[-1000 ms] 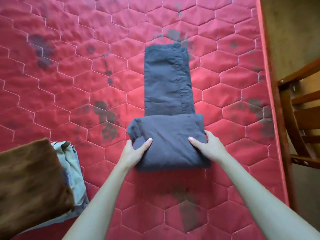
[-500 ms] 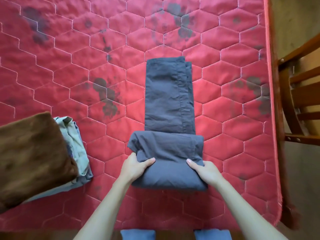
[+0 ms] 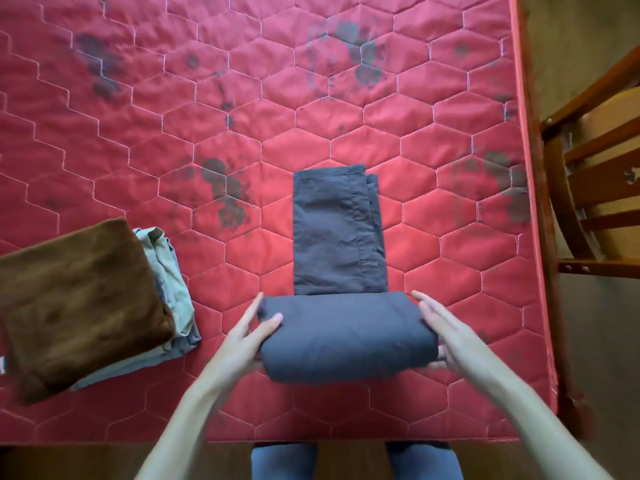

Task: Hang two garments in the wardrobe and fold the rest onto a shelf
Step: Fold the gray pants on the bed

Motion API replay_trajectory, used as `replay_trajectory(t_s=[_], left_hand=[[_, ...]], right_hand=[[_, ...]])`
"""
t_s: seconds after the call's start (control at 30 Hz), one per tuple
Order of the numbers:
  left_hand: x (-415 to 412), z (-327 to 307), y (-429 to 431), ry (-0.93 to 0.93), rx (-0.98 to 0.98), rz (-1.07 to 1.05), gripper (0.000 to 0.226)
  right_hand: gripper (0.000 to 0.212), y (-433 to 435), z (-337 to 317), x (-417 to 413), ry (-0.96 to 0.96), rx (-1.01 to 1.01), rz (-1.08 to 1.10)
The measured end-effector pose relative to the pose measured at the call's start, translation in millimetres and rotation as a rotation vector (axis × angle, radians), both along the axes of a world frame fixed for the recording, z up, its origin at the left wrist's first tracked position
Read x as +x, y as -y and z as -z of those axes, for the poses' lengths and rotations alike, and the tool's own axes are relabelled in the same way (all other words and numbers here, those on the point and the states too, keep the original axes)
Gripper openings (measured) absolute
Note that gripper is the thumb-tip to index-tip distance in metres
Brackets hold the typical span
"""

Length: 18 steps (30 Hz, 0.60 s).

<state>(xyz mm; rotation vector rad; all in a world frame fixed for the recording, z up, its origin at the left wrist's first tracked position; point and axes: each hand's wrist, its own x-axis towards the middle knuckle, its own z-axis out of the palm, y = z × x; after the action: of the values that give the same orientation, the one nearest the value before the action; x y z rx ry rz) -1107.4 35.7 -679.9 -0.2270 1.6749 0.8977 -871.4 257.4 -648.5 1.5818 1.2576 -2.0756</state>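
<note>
Dark grey trousers point(image 3: 337, 237) lie on the red quilted mattress point(image 3: 173, 133), their near end doubled over into a thick fold point(image 3: 346, 336). My left hand point(image 3: 247, 336) holds the fold's left side, thumb on top and fingers along the edge. My right hand point(image 3: 441, 329) is at the fold's right side with straight fingers against the cloth. A stack of folded garments sits at the left: a brown one point(image 3: 79, 303) on top of a pale green one point(image 3: 169, 271).
A wooden chair point(image 3: 588, 188) stands to the right of the mattress edge. The mattress front edge runs near the bottom of the view, with my blue-trousered knees point(image 3: 284, 462) below it. Dark stains mark the mattress.
The view has pulled back, showing the mattress front edge. Both hands have slid from the top of the fold out to its left and right sides.
</note>
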Motion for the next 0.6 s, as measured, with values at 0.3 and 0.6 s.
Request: replay_trajectory(t_s=[0.3, 0.6], left_hand=[[-75.5, -14.1, -108.3, -0.247, 0.262, 0.061, 0.054], [-113.2, 77.0, -184.7, -0.812, 0.151, 0.304, 0.085]], right_hand=[[0.043, -83.1, 15.6, -94.5, -0.178, 0.341, -0.174], [0.05, -124.1, 120.5, -167.4, 0.192, 0.821, -0.106]])
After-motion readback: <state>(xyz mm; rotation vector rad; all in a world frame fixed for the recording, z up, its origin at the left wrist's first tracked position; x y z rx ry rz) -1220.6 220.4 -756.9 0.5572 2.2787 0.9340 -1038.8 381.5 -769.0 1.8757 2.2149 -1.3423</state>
